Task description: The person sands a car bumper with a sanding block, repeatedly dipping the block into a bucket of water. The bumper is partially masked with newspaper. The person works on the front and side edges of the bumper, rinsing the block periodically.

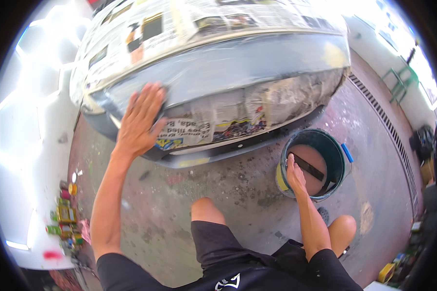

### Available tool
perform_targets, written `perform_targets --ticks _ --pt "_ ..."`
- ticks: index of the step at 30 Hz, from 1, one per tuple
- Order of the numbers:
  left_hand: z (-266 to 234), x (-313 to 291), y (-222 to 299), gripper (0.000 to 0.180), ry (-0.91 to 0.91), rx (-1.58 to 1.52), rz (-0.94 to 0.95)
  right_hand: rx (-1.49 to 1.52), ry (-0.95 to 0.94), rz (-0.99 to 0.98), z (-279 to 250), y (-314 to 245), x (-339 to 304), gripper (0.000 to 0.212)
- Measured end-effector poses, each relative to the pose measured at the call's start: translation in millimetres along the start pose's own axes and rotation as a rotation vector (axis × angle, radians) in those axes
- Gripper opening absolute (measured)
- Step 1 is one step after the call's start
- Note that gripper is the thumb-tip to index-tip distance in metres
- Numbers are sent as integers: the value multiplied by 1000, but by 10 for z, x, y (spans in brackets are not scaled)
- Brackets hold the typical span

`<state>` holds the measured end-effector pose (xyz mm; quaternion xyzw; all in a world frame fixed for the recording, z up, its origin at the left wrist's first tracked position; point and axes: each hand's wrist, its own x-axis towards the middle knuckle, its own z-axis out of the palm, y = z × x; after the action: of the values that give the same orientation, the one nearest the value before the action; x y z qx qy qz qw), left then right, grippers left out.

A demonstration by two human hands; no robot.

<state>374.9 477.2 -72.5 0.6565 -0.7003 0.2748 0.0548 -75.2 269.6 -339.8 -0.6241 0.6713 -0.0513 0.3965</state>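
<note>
My left hand (142,119) lies flat with its fingers stretched out against the left end of a car's smooth grey bumper panel (238,60). A dark patch by its fingertips is too blurred to make out. On the right, my right hand (296,175) reaches over the rim of a dark green bucket (332,144). Its fingers are closed on one end of a long, dark, flat block (309,167), which slants across the bucket above or in the murky pinkish-brown water (310,152). The fingers' far side is hidden.
Newspaper (175,24) masks the car above and below the panel. Cans and bottles (65,213) stand along the left wall. A floor drain grate (386,121) runs along the right, with a green stool (403,80) beyond it. My knees are close to the bucket.
</note>
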Motion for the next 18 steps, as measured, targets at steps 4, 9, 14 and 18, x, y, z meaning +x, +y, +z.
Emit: perform_targets --ticks 4,9,14,18 --pt "65 441 380 74 6 32 134 4 30 -40 -49 -33 -51 97" --pt "110 1371 1154 70 27 127 327 46 30 -30 -146 52 -109 97" --pt "-77 727 553 69 -80 232 294 90 -45 -42 -153 -30 -86 99" --pt "-61 1407 1151 64 -120 156 330 86 -99 -35 -187 72 -41 100"
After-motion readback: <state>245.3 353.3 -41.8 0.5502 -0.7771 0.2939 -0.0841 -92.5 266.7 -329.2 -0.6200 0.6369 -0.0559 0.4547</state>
